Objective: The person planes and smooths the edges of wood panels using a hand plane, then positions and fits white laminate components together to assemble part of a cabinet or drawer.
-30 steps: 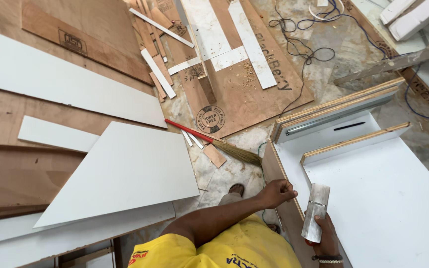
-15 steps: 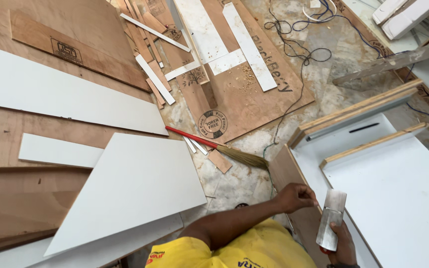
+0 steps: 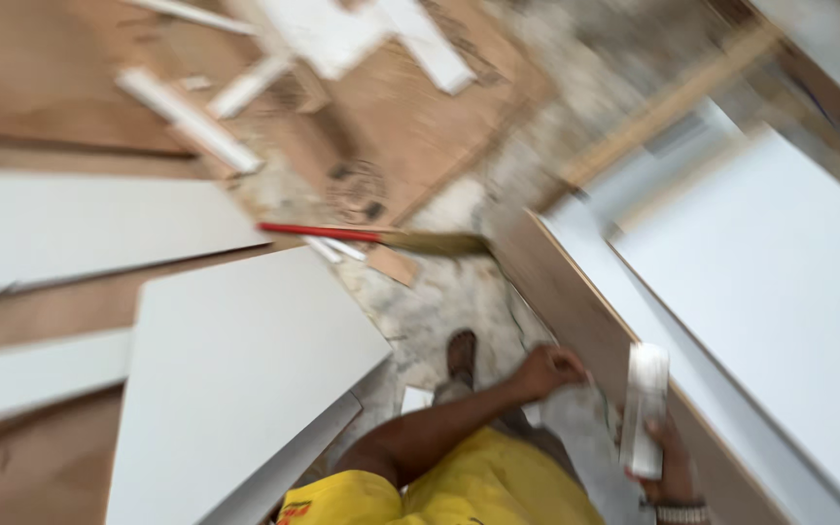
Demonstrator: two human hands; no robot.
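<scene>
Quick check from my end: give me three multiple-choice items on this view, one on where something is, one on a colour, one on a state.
1. Where does the broom lie?
A. On the floor between the white boards
B. On the person's lap
C. Leaning upright on a wall

2. What colour is the broom's handle?
A. Blue
B. Red
C. Green

3. What is the right hand doing?
A. Hanging empty
B. Gripping a whitish bottle-like container
C. Holding the broom

Answers:
1 A: it lies flat on the speckled floor, between the white panel and the white cabinet board.
2 B: the thin handle shows red.
3 B: its fingers wrap the container; the left hand rests at the board's edge.
</scene>
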